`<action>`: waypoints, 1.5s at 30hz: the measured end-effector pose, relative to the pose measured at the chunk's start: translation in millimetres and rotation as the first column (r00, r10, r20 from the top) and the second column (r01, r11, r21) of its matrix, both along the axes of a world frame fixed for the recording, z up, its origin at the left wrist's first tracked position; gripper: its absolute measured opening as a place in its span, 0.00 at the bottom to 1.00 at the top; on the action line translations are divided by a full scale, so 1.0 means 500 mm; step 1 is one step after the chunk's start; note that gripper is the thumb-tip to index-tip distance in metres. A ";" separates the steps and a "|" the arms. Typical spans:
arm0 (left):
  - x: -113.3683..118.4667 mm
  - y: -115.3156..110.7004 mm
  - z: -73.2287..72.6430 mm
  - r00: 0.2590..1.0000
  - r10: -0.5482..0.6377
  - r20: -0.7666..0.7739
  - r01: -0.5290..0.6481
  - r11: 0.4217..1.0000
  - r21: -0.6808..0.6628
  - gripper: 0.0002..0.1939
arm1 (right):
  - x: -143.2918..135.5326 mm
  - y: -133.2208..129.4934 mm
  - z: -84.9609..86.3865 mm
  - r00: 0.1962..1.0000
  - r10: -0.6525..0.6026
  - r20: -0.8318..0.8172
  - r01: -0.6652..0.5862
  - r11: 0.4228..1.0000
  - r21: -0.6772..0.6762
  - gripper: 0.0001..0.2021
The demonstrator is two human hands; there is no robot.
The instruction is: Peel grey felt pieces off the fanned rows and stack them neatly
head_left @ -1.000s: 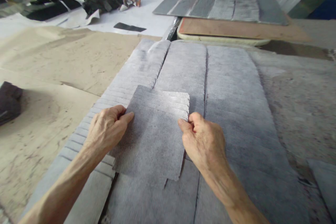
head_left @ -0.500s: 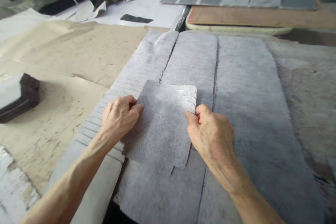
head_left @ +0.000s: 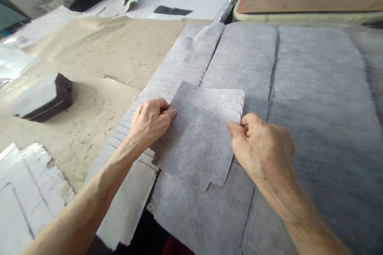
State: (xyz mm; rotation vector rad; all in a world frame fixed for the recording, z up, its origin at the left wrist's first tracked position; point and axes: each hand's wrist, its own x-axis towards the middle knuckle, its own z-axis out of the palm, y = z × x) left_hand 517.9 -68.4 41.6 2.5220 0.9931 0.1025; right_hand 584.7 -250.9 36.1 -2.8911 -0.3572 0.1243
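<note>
Between my hands is a grey felt-like piece (head_left: 199, 135) with a toothed right edge and a notch at its lower side. My left hand (head_left: 152, 121) is closed, pinching the piece's left edge between thumb and fingers. At the right edge my right hand (head_left: 260, 143) is closed in the same kind of pinch. Beneath lie rows of overlapping grey sheets (head_left: 323, 99), laid in long columns with dark seams between them. The fingertips under the piece are hidden.
A stack of cut grey pieces (head_left: 44, 97) stands on brown paper (head_left: 119, 48) at the left. Worn white board (head_left: 32, 195) lies at the lower left. Behind the sheets are a brown board (head_left: 299, 2) and a dark strip (head_left: 172, 10) on white paper.
The view has swung left, so everything sits further right and the stack shows whole. Both hands keep their pinch on the grey piece, whose pose over the sheets looks nearly unchanged.
</note>
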 end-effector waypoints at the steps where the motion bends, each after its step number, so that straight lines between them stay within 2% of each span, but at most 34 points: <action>1: -0.001 0.001 -0.004 1.000 -0.005 -0.006 0.005 1.000 0.006 0.09 | 0.000 0.001 -0.003 1.000 0.002 0.001 -0.002 1.000 -0.014 0.09; 7: -0.003 0.002 -0.008 1.000 -0.001 -0.007 0.001 1.000 0.012 0.09 | 0.000 0.005 -0.007 1.000 -0.023 -0.010 0.022 1.000 -0.008 0.09; 11: -0.007 0.003 0.004 1.000 0.005 0.015 -0.005 1.000 -0.017 0.11 | 0.001 0.001 0.007 0.999 -0.030 -0.018 0.032 0.998 0.062 0.08; 17: -0.023 0.000 0.015 0.993 0.090 0.075 -0.081 0.990 -0.115 0.13 | 0.009 -0.017 0.025 0.999 -0.027 -0.027 0.031 0.981 0.194 0.09; 25: -0.016 -0.024 -0.005 0.998 0.002 0.067 0.009 0.985 -0.171 0.12 | 0.004 -0.048 0.005 0.998 -0.059 -0.027 0.062 0.992 0.105 0.09; 30: 0.003 -0.045 -0.001 1.000 -0.015 0.017 0.016 0.995 -0.096 0.12 | 0.009 -0.059 -0.002 0.998 -0.070 0.009 0.070 0.997 0.028 0.09; 37: 0.011 -0.051 -0.014 0.995 -0.075 -0.072 0.068 0.993 -0.097 0.13 | 0.010 -0.055 -0.002 0.995 -0.079 -0.055 0.073 0.992 -0.102 0.08; 45: 0.016 -0.043 -0.010 0.994 -0.074 -0.084 0.056 0.978 -0.201 0.14 | 0.006 -0.064 0.002 0.998 -0.052 -0.032 0.051 0.998 -0.042 0.09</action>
